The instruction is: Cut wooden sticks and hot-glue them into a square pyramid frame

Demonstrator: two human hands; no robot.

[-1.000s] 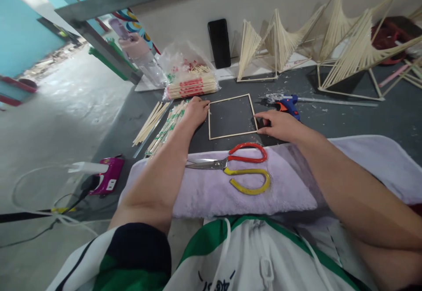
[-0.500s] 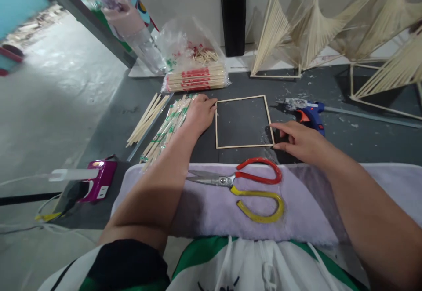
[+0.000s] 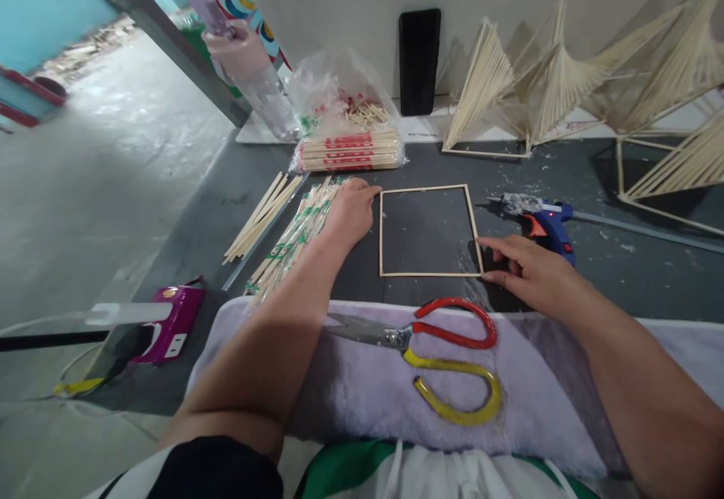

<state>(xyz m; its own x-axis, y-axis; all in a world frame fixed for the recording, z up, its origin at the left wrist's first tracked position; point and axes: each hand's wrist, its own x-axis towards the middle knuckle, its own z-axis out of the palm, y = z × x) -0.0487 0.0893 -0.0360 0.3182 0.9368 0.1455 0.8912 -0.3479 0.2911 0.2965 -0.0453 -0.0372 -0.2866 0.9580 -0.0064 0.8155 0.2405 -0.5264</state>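
Note:
A square frame of thin wooden sticks point(image 3: 431, 275) lies flat on the dark table. At its far left corner, my left hand point(image 3: 355, 209) holds the frame with its fingers bent together. The thumb and forefinger of my right hand point(image 3: 517, 264) grip its right side near the close corner, the other fingers curled in. Beside my right hand rests a blue glue gun point(image 3: 551, 226) with a long glue stick in its back. Under my left wrist are paper-wrapped chopsticks point(image 3: 294, 235). Scissors point(image 3: 455, 335) with a red and a yellow handle lie in front of the frame.
Loose sticks point(image 3: 261, 220) lie at the left, and a bagged stick bundle point(image 3: 351, 151) behind. A phone point(image 3: 418, 62) leans on the wall near a bottle point(image 3: 246, 69). Stick structures point(image 3: 559, 92) stand back right. A purple power socket point(image 3: 170, 326) sits left; a lilac cloth point(image 3: 362, 401) covers the front.
The view has tilted, so everything sits slightly lower and further right. Both hands keep their places on the stick frame, and nothing on the table has visibly moved.

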